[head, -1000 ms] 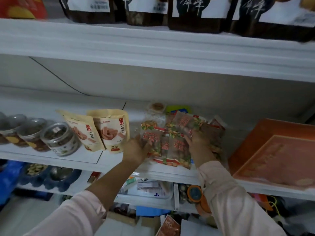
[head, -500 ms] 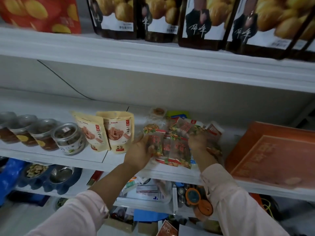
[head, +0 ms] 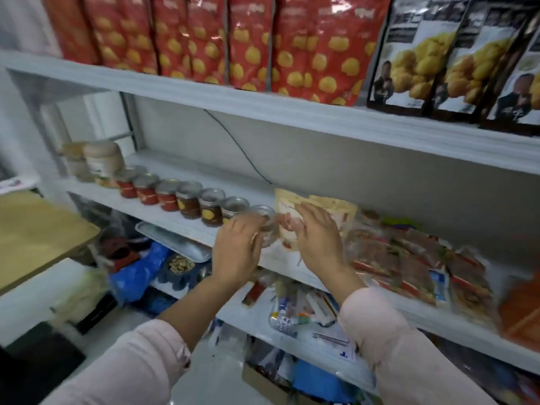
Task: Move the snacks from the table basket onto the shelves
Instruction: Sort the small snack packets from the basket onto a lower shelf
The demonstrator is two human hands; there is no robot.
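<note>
Both hands are raised in front of the middle shelf (head: 210, 176). The left hand (head: 236, 252) has its fingers curled against the clear jar (head: 267, 217) at the right end of a row of jars (head: 190, 200); blur hides whether they actually grasp it. The right hand (head: 317, 235) is released, fingers loosely spread and holding nothing, in front of the beige pouches (head: 336, 207) standing just beside that jar. The red-and-green snack packets (head: 403, 258) lie piled on the same shelf, to the right of the pouches and apart from both hands. Red bags (head: 248, 39) line the shelf above. A wooden desk (head: 38, 229) stands at the left.
</note>
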